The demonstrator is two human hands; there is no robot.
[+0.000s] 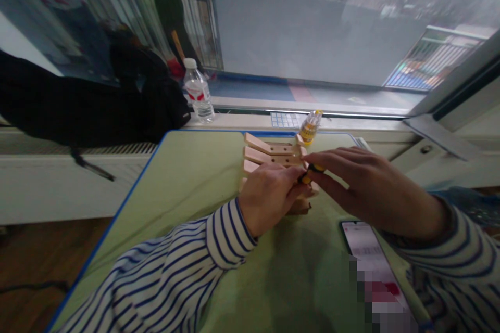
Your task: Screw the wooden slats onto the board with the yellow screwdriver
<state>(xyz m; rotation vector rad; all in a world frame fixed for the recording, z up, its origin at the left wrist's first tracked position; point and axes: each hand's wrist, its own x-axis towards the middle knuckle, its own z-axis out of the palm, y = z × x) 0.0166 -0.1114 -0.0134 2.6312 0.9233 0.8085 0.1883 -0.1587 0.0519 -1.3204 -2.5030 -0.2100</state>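
A light wooden rack (277, 149) with angled slats and small dark holes stands on the green table. Over its near part my left hand (269, 192) is closed, thumb and forefinger pressed together; what lies under its fingers is hidden. Between the thumb and fingers of my right hand (363, 182) is a short yellow-and-black screwdriver (307, 178). Its lower end meets the left fingertips, and the tip cannot be seen. Both hands cover much of the rack's near right side.
On the table (187, 182) lies a phone (361, 239), right of the hands. A small yellow-capped bottle (310, 127) stands behind the rack. A water bottle (199, 93) and a black bag (97, 106) are by the window. People appear beyond the glass.
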